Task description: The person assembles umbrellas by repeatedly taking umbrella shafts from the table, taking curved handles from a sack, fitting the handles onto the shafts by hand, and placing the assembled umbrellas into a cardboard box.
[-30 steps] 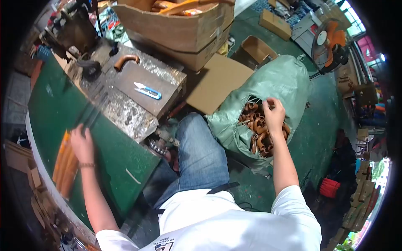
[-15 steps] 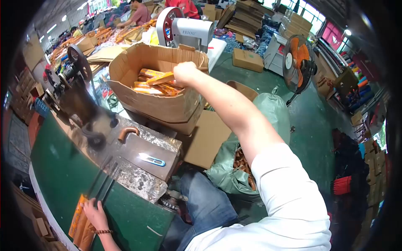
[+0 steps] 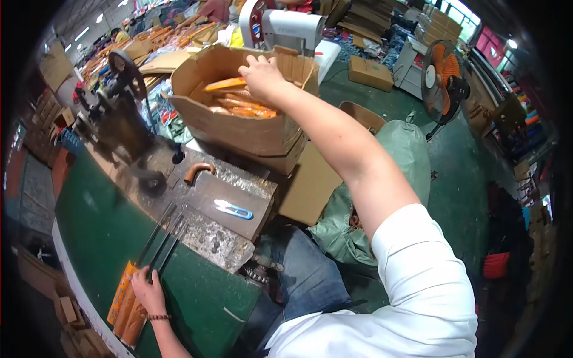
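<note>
My left hand point(image 3: 149, 291) curls over orange-wrapped umbrellas point(image 3: 124, 293) lying at the green table's left edge. Their thin dark bare shafts point(image 3: 166, 241) point toward the machine. My right hand point(image 3: 262, 76) is over a large open cardboard box point(image 3: 239, 138), its fingers apart. Just beneath it, an orange-wrapped umbrella point(image 3: 224, 85) lies above several others point(image 3: 243, 110) in the box. A brown curved umbrella handle point(image 3: 199, 171) lies on the metal machine bed. Beside it rests a pair of blue thread snips point(image 3: 234, 209).
A dark machine with a wheel point(image 3: 127, 74) stands left of the box, a white machine point(image 3: 291, 27) behind it. Right of my legs is a green sack point(image 3: 399, 156) beside a cardboard flap point(image 3: 310, 185). An orange fan point(image 3: 443, 80) stands farther right. Another person point(image 3: 213, 10) is at the back.
My right hand has loosened from a closed grip on an orange umbrella, which now lies in the box. The whole view has shifted slightly; my left hand stays at the umbrellas.
</note>
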